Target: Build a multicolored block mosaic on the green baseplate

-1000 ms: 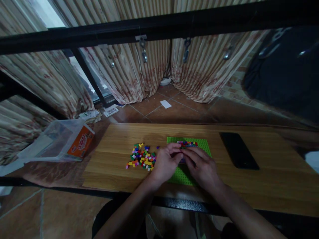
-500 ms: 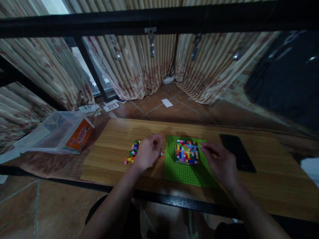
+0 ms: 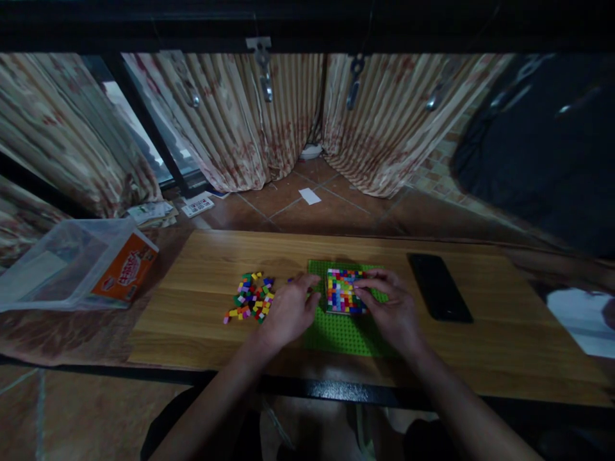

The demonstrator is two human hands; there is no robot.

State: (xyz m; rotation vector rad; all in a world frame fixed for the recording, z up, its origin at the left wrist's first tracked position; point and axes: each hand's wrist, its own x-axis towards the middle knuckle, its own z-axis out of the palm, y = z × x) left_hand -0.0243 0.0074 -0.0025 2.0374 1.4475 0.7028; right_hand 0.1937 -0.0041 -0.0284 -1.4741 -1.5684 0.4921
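Note:
A square block of small multicoloured toy bricks (image 3: 340, 296) sits on a green studded baseplate (image 3: 331, 336). Over its right side is my right hand (image 3: 393, 310), thumb and forefinger pinched together at the top surface. Anything between those fingertips is too small to make out. My left hand (image 3: 291, 308) hovers at the baseplate's left edge, thumb and forefinger apart, with nothing visible between them. To its left, a loose pile of small coloured bricks (image 3: 248, 296) lies on the wooden table (image 3: 192, 288); the hand hides part of that side.
A black phone-like slab (image 3: 439, 287) lies right of the baseplate. Left of the table stands a clear plastic bin (image 3: 62, 262) with an orange label. White paper (image 3: 576, 317) is at the far right. A dark metal bar (image 3: 307, 29) with hanging clips crosses above, before curtains.
My right hand has moved left onto the brick block. My left hand has left the loose pile, moving right to the baseplate's edge. The camera view has shifted slightly.

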